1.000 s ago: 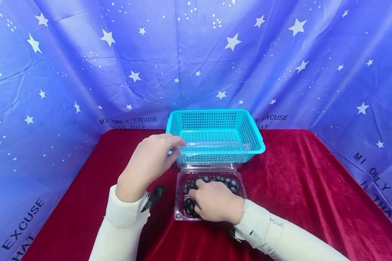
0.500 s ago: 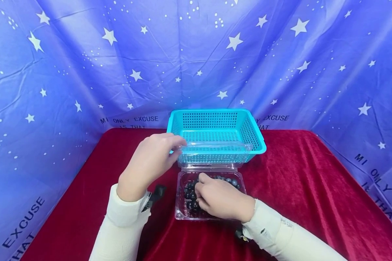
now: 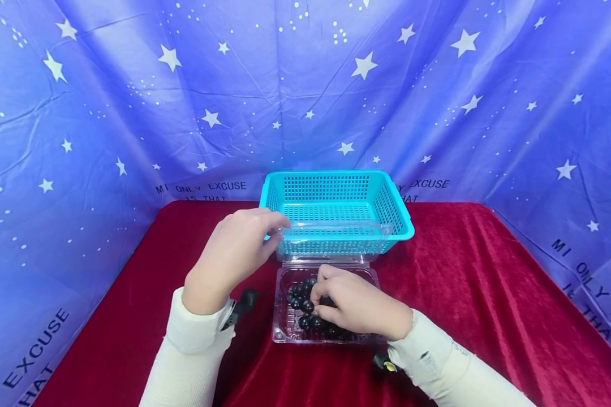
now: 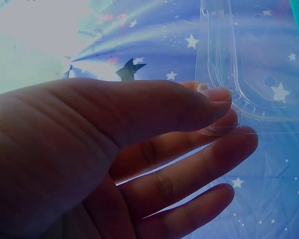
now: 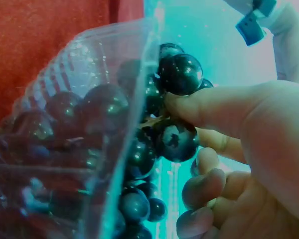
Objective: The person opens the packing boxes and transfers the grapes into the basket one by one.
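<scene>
Right hand (image 3: pixel 358 303) first: the thumb (image 5: pixel 209 107) is dug in among the dark grapes (image 5: pixel 181 74), right by a bit of brown stem (image 5: pixel 152 121), so it's pinching the bunch there. Where the index fingertip lands is hidden behind the fruit. The lower fingers (image 5: pixel 204 189) are just loosely curled under the thumb.

Left hand (image 3: pixel 234 254) is on lid duty: thumb and fingertips pinch the near-left corner of the clear lid (image 3: pixel 336 233), with the other fingers a bit spread and hanging off to the side.

The lid's up, hinged to the back edge of a clear plastic box (image 3: pixel 281 337). The grapes are at that box, some lying inside it and some in the bunch by the right fingers. They're round, shiny, nearly black.

Right behind the lid there's a turquoise basket (image 3: pixel 331 174) with mesh sides, and you can see its front wall through the plastic. Can't tell if the two actually touch.

All of it sits on a desk (image 3: pixel 448 271) covered in dark red velvety cloth, white sleeves (image 3: pixel 190 362) on both arms, and a blue curtain (image 3: pixel 305 73) with white stars hanging all around.
</scene>
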A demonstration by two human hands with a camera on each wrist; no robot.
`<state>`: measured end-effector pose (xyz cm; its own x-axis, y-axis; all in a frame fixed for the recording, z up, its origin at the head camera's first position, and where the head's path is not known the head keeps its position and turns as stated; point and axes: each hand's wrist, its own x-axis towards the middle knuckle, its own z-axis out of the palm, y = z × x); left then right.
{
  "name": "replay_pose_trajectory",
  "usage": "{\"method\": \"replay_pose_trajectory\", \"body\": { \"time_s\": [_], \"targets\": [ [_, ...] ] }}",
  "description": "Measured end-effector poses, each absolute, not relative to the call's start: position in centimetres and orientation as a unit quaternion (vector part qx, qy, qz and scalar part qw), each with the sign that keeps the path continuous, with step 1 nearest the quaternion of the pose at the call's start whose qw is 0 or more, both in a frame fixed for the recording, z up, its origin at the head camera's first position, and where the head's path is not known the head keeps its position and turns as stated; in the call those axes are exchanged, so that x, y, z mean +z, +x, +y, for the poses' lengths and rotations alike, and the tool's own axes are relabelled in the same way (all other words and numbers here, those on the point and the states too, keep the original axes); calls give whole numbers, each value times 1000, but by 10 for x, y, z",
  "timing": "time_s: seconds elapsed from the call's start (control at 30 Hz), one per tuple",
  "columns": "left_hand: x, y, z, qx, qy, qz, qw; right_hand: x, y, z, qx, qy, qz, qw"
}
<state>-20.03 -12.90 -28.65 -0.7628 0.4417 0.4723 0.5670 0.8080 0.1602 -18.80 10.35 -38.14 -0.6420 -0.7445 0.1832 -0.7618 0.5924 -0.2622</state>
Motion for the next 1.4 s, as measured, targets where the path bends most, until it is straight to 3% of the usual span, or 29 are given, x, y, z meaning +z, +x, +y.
{"method": "replay_pose_trajectory", "body": {
  "time_s": [0.63, 1.2, 1.4],
  "targets": [
    [-286, -199, -128, -146, -269, -929, 207, -378, -191, 120, 254, 392, -884, 5],
    [-286, -199, -127, -146, -271, -929, 207, -385, -197, 123, 272, 416, -865, 67],
    [-287, -200, -127, -141, -271, -929, 207, -383, -200, 127, 265, 408, -873, 28]
  ]
}}
